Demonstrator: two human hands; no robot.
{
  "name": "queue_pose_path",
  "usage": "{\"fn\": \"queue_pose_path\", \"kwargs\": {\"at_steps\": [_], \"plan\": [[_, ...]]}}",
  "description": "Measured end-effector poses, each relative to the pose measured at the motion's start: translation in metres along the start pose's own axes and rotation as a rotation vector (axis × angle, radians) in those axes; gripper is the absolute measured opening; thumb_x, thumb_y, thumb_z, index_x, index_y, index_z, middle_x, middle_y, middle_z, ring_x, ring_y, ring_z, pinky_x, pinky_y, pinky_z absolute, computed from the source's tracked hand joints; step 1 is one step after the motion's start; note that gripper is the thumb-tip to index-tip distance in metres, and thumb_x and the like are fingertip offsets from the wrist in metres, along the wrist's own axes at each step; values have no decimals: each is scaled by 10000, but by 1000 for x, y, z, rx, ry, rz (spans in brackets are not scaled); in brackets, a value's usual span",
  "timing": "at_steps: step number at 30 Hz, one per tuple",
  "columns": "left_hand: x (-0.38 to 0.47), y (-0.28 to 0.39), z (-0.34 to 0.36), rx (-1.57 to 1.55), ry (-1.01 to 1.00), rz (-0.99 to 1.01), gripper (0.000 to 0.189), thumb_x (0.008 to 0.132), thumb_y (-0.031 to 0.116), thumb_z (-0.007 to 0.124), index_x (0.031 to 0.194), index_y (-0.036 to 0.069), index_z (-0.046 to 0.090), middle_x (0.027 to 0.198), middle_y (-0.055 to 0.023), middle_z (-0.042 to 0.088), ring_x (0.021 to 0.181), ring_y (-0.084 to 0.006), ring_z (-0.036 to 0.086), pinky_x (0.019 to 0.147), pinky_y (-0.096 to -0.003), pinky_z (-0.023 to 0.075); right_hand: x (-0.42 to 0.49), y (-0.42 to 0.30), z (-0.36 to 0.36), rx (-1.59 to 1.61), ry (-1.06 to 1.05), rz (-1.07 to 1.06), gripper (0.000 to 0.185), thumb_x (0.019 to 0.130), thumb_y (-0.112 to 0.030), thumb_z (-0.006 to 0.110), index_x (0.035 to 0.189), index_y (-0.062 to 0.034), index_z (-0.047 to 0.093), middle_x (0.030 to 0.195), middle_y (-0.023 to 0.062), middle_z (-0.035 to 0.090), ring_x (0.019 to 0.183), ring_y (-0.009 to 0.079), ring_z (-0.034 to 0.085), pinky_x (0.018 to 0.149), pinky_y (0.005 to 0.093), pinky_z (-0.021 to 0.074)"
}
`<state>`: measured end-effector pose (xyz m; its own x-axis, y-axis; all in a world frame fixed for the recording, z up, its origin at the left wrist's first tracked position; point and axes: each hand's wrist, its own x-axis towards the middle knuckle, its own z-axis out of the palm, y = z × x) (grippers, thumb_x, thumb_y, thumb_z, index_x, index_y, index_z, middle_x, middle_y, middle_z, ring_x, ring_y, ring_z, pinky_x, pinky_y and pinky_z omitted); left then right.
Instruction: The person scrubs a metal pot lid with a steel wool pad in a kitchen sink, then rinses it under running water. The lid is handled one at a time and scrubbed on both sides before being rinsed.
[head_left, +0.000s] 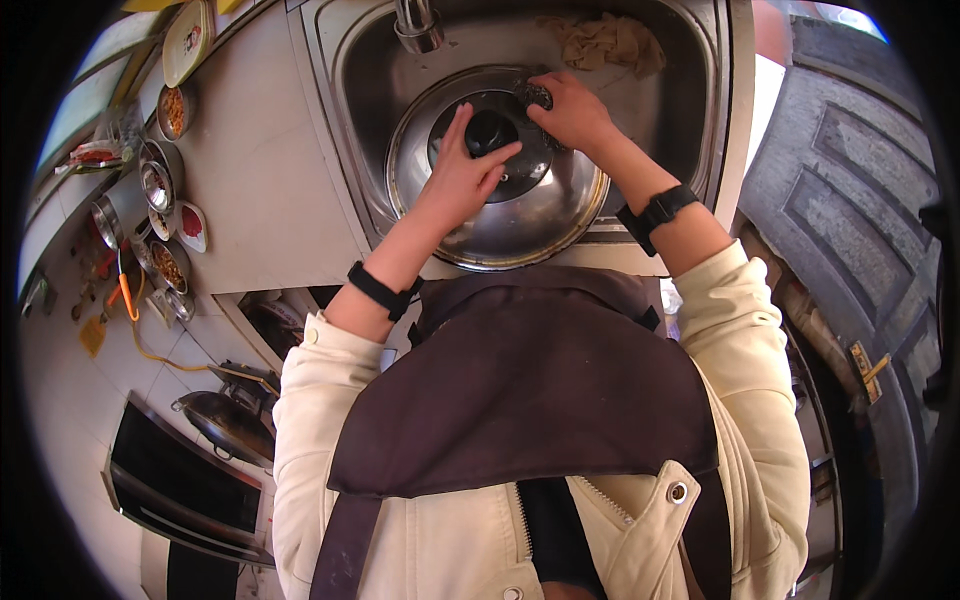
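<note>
A large domed steel pot lid (517, 232) lies in the front of the stainless steel sink (360, 112), with its lower edge by the sink's front rim. At its centre is a black disc with a round black knob (491, 133). My left hand (469, 169) rests on the disc, its fingers and thumb spread on either side of the knob. With bent fingers, my right hand (574, 112) grips a dark steel wool scrubber (534, 94) against the disc's upper right edge. Part of the scrubber is hidden under that hand.
Above the sink hangs a metal faucet (418, 30). A crumpled tan cloth (611, 45) lies at the sink's back right. Left, the counter (247, 165) carries several bowls (174, 112) of food and a tray (187, 41). A wok (229, 424) is at lower left, a grey door (847, 195) at right.
</note>
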<state>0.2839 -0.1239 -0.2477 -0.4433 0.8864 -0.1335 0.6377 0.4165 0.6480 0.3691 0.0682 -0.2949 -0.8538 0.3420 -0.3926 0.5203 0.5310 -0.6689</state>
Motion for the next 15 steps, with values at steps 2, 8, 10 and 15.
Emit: {"fn": "queue_pose_path", "kwargs": {"at_steps": [2,8,10,15], "plan": [[-9,6,-10,-109,30,-35,288,811,114,566,1098,121,590,1344,-263,330,1219,-398,368,979,-419,359,-6,-9,-5,4,71,-118,445,728,-296,594,1139,-124,584,1189,98,526,1111,287,496,916,392,437],[7,28,-6,-308,252,-491,296,896,224,462,1103,12,474,929,-248,573,876,-438,559,777,-454,459,-49,-27,-19,-94,-99,-512,415,707,-269,612,1090,-112,604,1188,88,521,1118,296,471,926,386,430],[25,25,-3,-151,208,-456,330,901,267,452,1105,9,478,925,-248,579,851,-443,563,764,-472,459,-49,-25,-17,-16,76,-286,412,700,-265,615,1082,-112,606,1184,94,521,1115,306,470,932,392,426],[46,22,2,115,-11,-592,382,879,336,492,1093,21,500,907,-229,595,837,-401,602,735,-456,491,-45,-14,2,-39,27,-287,403,678,-265,628,1049,-110,611,1153,111,523,1103,314,467,915,402,435]]}}
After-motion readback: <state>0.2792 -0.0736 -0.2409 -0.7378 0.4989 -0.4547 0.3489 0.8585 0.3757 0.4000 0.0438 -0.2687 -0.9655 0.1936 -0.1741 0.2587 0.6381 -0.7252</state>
